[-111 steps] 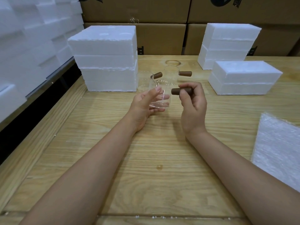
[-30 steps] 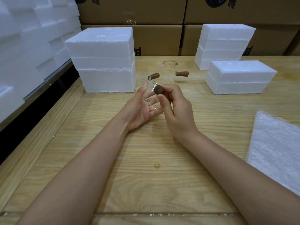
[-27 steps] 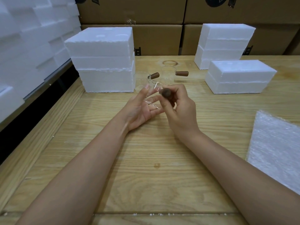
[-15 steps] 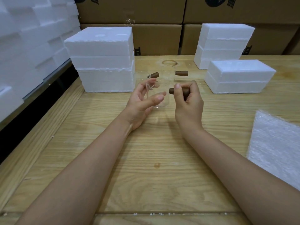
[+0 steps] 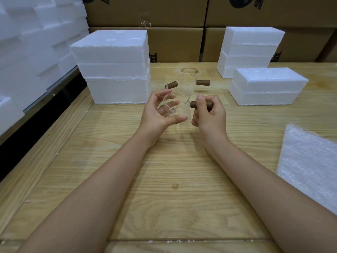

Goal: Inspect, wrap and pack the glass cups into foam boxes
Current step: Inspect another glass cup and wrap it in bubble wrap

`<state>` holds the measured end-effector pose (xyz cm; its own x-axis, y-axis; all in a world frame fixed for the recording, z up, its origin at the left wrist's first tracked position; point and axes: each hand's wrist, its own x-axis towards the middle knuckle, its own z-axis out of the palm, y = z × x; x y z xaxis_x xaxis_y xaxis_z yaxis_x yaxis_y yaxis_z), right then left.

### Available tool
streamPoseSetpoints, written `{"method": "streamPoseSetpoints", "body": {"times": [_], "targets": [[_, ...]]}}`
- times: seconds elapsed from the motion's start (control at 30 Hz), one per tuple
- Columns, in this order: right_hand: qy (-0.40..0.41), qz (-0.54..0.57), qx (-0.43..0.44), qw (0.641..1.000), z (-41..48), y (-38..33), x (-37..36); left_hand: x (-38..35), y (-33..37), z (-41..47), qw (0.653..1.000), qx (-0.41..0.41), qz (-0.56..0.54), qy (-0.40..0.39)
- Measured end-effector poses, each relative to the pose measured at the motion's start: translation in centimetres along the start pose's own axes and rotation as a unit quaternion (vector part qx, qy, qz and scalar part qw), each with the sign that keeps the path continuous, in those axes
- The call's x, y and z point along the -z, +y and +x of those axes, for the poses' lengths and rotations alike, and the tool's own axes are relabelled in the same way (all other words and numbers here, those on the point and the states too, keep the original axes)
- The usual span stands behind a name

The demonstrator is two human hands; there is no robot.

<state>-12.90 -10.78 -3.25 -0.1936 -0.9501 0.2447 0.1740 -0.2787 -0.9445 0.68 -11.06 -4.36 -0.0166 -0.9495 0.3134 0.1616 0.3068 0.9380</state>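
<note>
I hold a clear glass cup (image 5: 180,106) with a brown wooden handle above the middle of the wooden table (image 5: 164,179). My right hand (image 5: 209,115) grips the handle, fingers curled round it. My left hand (image 5: 160,112) cups the glass body, thumb under its base and fingers behind its far side. The cup stands roughly upright. Two more glass cups stand on the table behind it, the left cup (image 5: 160,84) and the right cup (image 5: 188,83), each with a brown handle. A sheet of bubble wrap (image 5: 310,165) lies at the right edge.
A tall stack of white foam boxes (image 5: 113,66) stands at the back left. A lower foam box (image 5: 266,86) and a second foam stack (image 5: 249,50) stand at the back right. Cardboard cartons (image 5: 175,42) line the rear. More foam is piled along the left wall (image 5: 32,42).
The cup was tilted on its side with the handle pointing at me a second ago. Now it is turned back upright, handle to the right. My left fingers have shifted round its body.
</note>
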Motion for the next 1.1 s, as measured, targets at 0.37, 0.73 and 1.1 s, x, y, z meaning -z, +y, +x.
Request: {"method": "streamPoseSetpoints", "body": {"times": [0.37, 0.73, 1.1], "targets": [[0.008, -0.09, -0.038, 0.995, 1.1, 1.5, 1.1, -0.2, -0.6, 0.2, 0.981, -0.052, 0.183, 0.045], [0.032, -0.145, -0.064, 0.987, 1.7, 2.2, 1.1, -0.7, -0.5, -0.2, 0.943, -0.173, 0.283, 0.031], [0.0, -0.124, 0.015, 0.992, 1.2, 2.1, 0.9, -0.5, -0.6, -0.2, 0.954, -0.148, 0.26, 0.026]]}}
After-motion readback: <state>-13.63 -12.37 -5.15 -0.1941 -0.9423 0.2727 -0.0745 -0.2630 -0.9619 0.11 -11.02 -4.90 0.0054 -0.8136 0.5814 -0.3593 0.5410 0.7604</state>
